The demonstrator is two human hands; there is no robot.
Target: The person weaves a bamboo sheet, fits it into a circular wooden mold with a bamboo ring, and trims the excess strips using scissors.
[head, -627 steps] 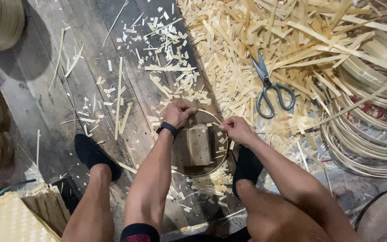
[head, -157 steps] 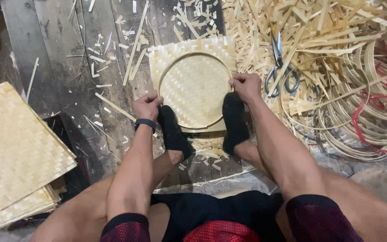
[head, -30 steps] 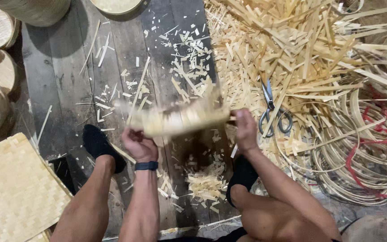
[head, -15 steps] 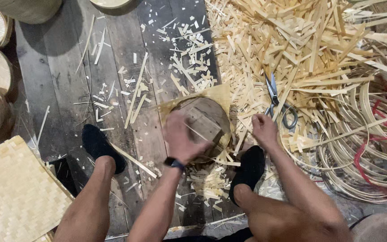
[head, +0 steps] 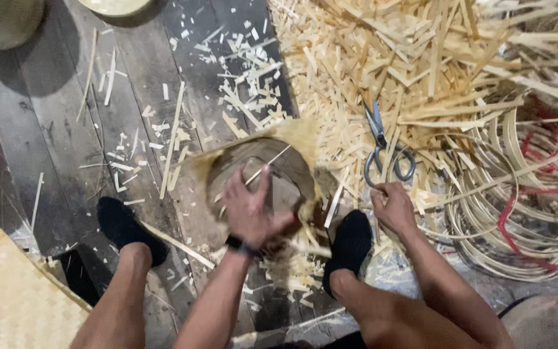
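A round dark wooden form (head: 285, 171) lies on the plank floor between my feet, with a woven bamboo sheet (head: 305, 132) folded under and around it, its pale edges sticking out at the top and right. My left hand (head: 250, 208) lies flat on the form with fingers spread, pressing down. A thin bamboo strip (head: 267, 165) crosses the form just above my fingers. To the right, my right hand (head: 395, 207) rests on loose strips on the floor, just below a pair of scissors (head: 382, 152), with nothing seen in it.
A large pile of bamboo strips (head: 421, 58) fills the upper right. Coiled bamboo hoops (head: 518, 213) with red cord lie at the right. A flat woven mat (head: 8, 297) sits at the lower left, baskets (head: 1, 19) at the upper left. My black-socked feet (head: 124, 226) (head: 350, 242) flank the form.
A second ago both hands held the woven piece up in the air. It is now down over the form, my left hand pressing on it; my right hand has let go and moved right.
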